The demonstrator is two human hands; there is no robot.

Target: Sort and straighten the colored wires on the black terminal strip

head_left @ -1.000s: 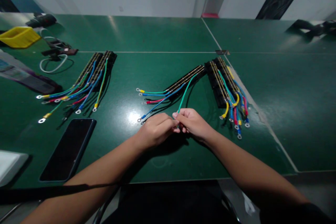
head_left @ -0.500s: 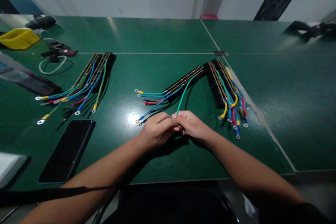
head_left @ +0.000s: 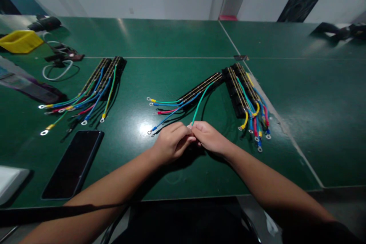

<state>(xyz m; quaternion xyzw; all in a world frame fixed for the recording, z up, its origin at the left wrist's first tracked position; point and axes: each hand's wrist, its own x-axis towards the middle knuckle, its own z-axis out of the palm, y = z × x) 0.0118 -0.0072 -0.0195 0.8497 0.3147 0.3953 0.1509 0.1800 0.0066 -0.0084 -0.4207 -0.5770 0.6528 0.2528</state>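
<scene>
A green wire (head_left: 201,101) runs from the far end of the middle black terminal strip (head_left: 197,88) down into my fingers. My right hand (head_left: 210,137) pinches it near its end. Pressed against it, my left hand (head_left: 174,140) is closed at the same spot; the wire's tip is hidden between the fingers. From this strip, several other wires with ring terminals spread left, among them a blue wire (head_left: 168,119) and a short red wire (head_left: 168,111). Right of my hands lie two more strips (head_left: 236,93) with yellow, blue, red and green wires.
Two wired strips (head_left: 110,74) lie on the left of the green table (head_left: 160,38). A dark phone (head_left: 74,164) is near my left forearm, beside a white object (head_left: 11,183). Farther back are a yellow bin (head_left: 23,42), a grey cable (head_left: 61,72) and a dark bundle (head_left: 340,32).
The fingers of my left hand have shifted slightly against the wire's end. My right hand keeps its pinch, and the strips lie where they were.
</scene>
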